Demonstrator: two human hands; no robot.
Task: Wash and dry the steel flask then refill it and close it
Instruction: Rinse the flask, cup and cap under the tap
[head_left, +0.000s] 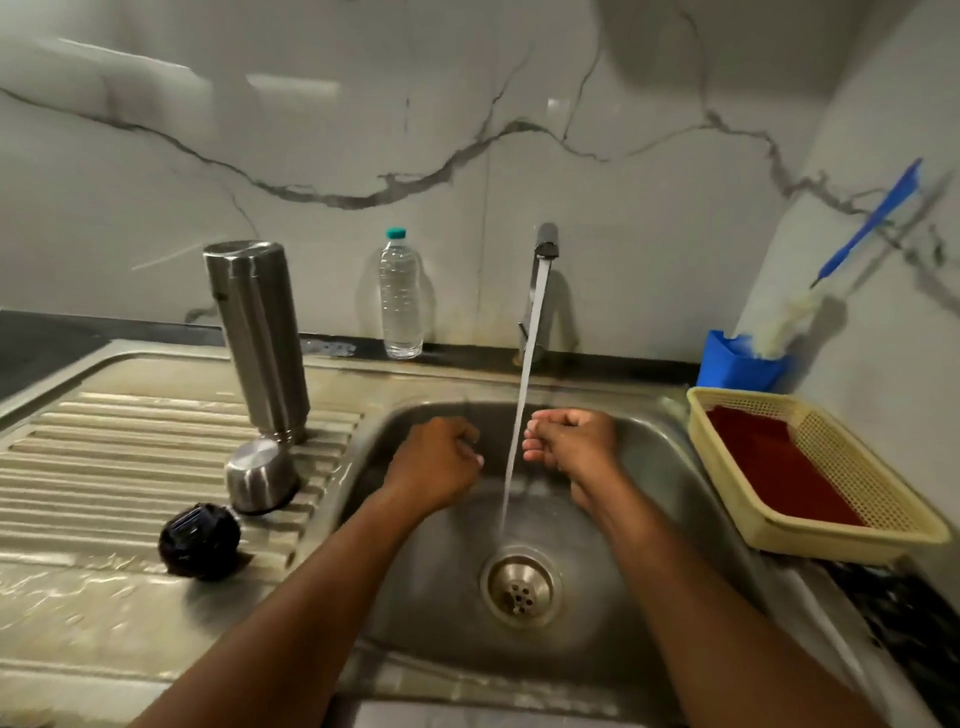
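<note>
Steel sink (675, 467) fills the middle, tap (545, 249) running, stream (522, 410) falling between both hands toward the drain (522, 587). On the ribbed draining board to the left, the steel flask (257, 332) stands upside down, its steel cap (260, 475) just near of it and the black stopper (200, 540) nearer still. Right, a cream basket (748, 530) holds a red cloth (779, 467). Far back, a plastic water bottle (400, 296). Left hand (436, 462) is clenched, empty; right hand (571, 441) has fingers curled beside the water, grasping nothing.
</note>
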